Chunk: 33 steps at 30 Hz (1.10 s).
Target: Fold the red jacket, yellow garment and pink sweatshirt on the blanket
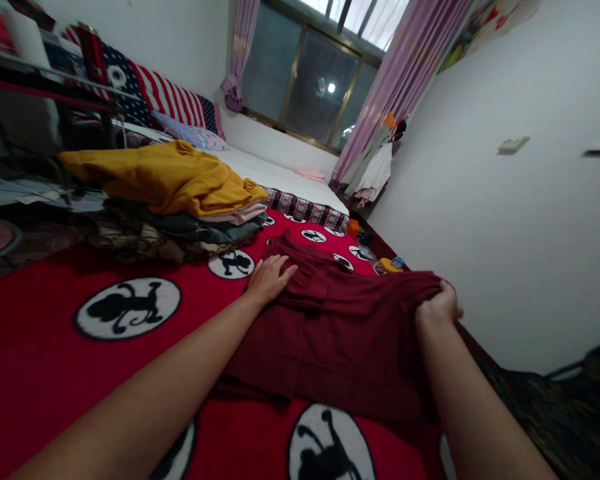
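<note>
Bare forearms extend from the near edge over a red blanket printed with white roundels. Maroon garment, right of centre, lies spread on the blanket, partly folded over. Left hand: resting on its left part, fingers extended, not clenched. Right hand: closed around its right edge. Farther left, a clothing pile topped by a yellow garment.
</note>
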### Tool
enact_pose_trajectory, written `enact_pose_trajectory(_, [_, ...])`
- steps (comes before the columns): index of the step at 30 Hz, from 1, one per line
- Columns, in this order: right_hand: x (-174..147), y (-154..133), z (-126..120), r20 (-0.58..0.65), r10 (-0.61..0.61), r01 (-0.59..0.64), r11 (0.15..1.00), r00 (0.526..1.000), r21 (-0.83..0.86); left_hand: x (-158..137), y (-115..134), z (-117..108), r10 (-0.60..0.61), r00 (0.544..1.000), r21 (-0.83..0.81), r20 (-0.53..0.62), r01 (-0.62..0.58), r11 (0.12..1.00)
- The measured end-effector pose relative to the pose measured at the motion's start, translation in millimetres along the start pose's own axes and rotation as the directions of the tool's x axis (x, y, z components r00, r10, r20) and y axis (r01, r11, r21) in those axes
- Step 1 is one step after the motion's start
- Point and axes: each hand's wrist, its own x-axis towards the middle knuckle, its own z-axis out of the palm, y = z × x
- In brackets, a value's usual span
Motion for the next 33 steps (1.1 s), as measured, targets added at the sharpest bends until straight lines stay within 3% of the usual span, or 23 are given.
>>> enact_pose_trajectory(1, [-18, -12, 8, 0.056, -0.081, 0.079, 0.996, 0.995, 0.037, 1, -2, -1, 0.002, 0.998, -0.098, -0.067, -0.008, 0.995])
enact_pose_trajectory(2, [-40, -25, 14, 0.210, -0.210, 0.193, 0.977, 0.955, 0.094, 3, -5, -2, -0.002, 0.990, -0.194, -0.142, -0.026, 0.981])
enact_pose_trajectory(3, [-63, -38, 19, 0.428, -0.347, 0.301, 0.938, 0.835, 0.174, 4, -8, -4, -0.020, 0.974, -0.283, -0.224, -0.045, 0.958])
enact_pose_trajectory(4, [-86, -49, 20, 0.638, -0.443, 0.362, 0.894, 0.630, 0.263, 5, -11, -6, -0.053, 0.951, -0.361, -0.304, -0.063, 0.930])
enact_pose_trajectory(5, [-107, -58, 19, 0.756, -0.501, 0.384, 0.854, 0.423, 0.351, 5, -14, -9, -0.096, 0.920, -0.423, -0.379, -0.080, 0.903])
enact_pose_trajectory(6, [-124, -65, 15, 0.794, -0.532, 0.378, 0.828, 0.295, 0.414, 6, -17, -12, -0.138, 0.885, -0.468, -0.444, -0.098, 0.878])
enact_pose_trajectory(7, [-137, -67, 10, 0.813, -0.545, 0.373, 0.812, 0.206, 0.450, 5, -19, -14, -0.169, 0.849, -0.494, -0.501, -0.120, 0.861])
enact_pose_trajectory(8, [-146, -66, 2, 0.819, -0.549, 0.383, 0.801, 0.163, 0.461, 5, -20, -17, -0.184, 0.817, -0.499, -0.546, -0.141, 0.855])
enact_pose_trajectory(11, [-146, -44, -23, 0.834, -0.523, 0.514, 0.771, 0.175, 0.376, 1, -18, -24, -0.110, 0.791, -0.414, -0.602, -0.191, 0.890])
enact_pose_trajectory(14, [-132, -13, -47, 0.864, -0.462, 0.649, 0.724, 0.202, 0.235, -4, -6, -27, 0.091, 0.839, -0.243, -0.536, -0.256, 0.936])
enact_pose_trajectory(16, [-126, 0, -65, 0.902, -0.386, 0.714, 0.686, 0.192, 0.142, -8, 2, -27, 0.225, 0.884, -0.115, -0.411, -0.295, 0.948])
enact_pose_trajectory(19, [-129, 5, -93, 0.963, -0.198, 0.809, 0.586, 0.180, -0.031, -12, 9, -24, 0.324, 0.940, 0.029, -0.104, -0.323, 0.946])
enact_pose_trajectory(22, [-137, 3, -114, 0.983, -0.038, 0.857, 0.497, 0.177, -0.135, -13, 13, -23, 0.315, 0.928, 0.100, 0.199, -0.339, 0.935])
enact_pose_trajectory(27, [-145, 2, -113, 0.983, 0.010, 0.875, 0.454, 0.185, -0.170, -9, 24, -37, 0.203, 0.823, 0.144, 0.530, -0.324, 0.935])
enact_pose_trajectory(29, [-144, 0, -102, 0.987, 0.025, 0.889, 0.431, 0.160, -0.156, -8, 30, -43, 0.147, 0.794, 0.173, 0.590, -0.302, 0.938])
enact_pose_trajectory(33, [-142, -10, -76, 0.985, 0.141, 0.941, 0.310, 0.098, -0.138, -9, 38, -47, 0.099, 0.791, 0.233, 0.603, -0.294, 0.927])
